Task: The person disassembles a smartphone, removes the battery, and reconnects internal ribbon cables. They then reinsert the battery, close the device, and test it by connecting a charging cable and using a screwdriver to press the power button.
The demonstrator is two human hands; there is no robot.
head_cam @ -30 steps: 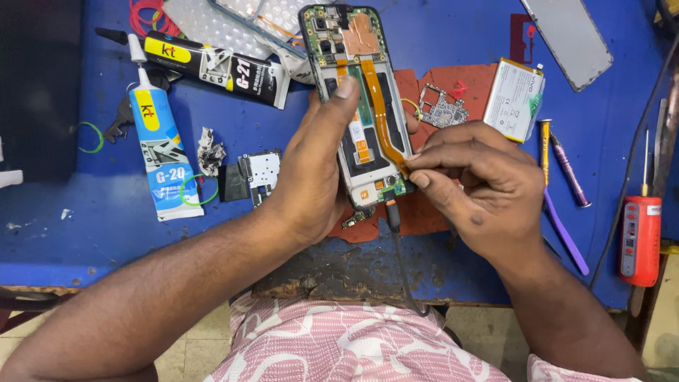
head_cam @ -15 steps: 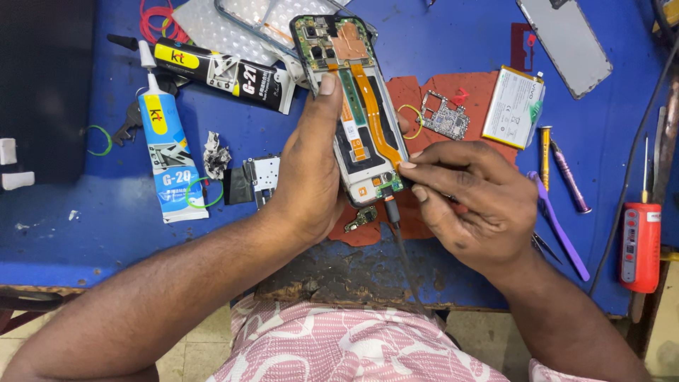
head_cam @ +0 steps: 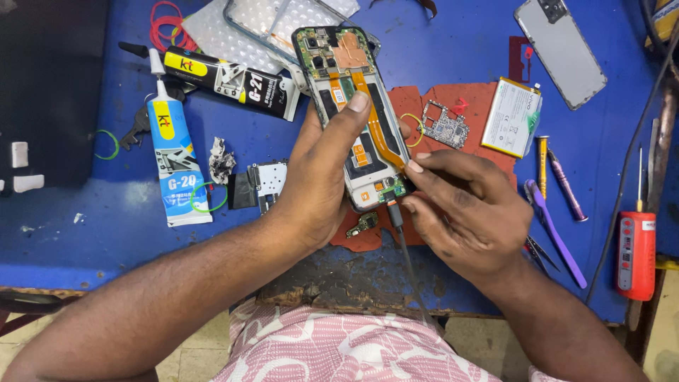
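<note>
Orange flex ribbon (head_cam: 378,127) runs down the middle of the opened phone (head_cam: 357,117), back cover off, green boards and a copper patch showing at the top end, small green charging board at the bottom end. Phone lies on the blue bench (head_cam: 85,212), partly over a red mat (head_cam: 481,102), centre of view. Long axis runs near vertical in the frame, slightly tilted: top end away from the person and a bit left, bottom end toward the person.

Left hand (head_cam: 318,177) wraps the phone's left edge, index finger pressed flat on the middle of it. Right hand (head_cam: 463,209) at the bottom end, thumb and forefinger pinched together on a black cable (head_cam: 407,265) plug at the port; whether the plug is fully seated is not clear. Cable trails down off the bench edge toward the person.

Around: white-blue glue tube (head_cam: 173,163) and black glue tube (head_cam: 230,78) at left, crumpled scrap, small metal shield part (head_cam: 269,180). Loose circuit board (head_cam: 445,127) on the mat, white battery (head_cam: 511,117) beside it, grey back cover (head_cam: 560,49) upper right. Purple pry tool (head_cam: 555,230) and red screwdriver-like tool (head_cam: 635,251) at right.
</note>
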